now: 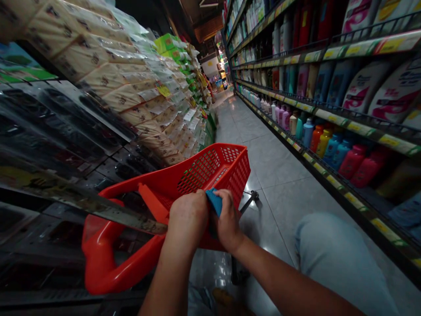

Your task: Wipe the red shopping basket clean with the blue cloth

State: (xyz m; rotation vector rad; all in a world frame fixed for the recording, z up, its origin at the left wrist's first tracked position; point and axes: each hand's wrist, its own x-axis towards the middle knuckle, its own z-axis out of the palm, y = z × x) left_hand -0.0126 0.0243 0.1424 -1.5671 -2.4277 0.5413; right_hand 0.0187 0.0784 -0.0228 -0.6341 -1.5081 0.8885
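Observation:
My right hand (228,219) is closed around a blue, ribbed cloth (214,202), its fingers curled over the top. Right beside it, my left hand (189,215) forms a fist against the cloth's edge; what lies inside that fist is hidden. Both hands are above the near side of a red plastic shopping cart (177,169) with perforated walls. A long, worn, pale strip (131,215) crosses over the cart's handle and ends at my left wrist. Whether my left hand holds the strip I cannot tell.
Shelves of bottles (355,162) line the right side of the aisle. On the left, beige wrapped packs (125,83) are stacked high above dark packaged goods (66,118). Grey floor tiles (286,188) run between them. A bent knee in light jeans (335,259) is at lower right.

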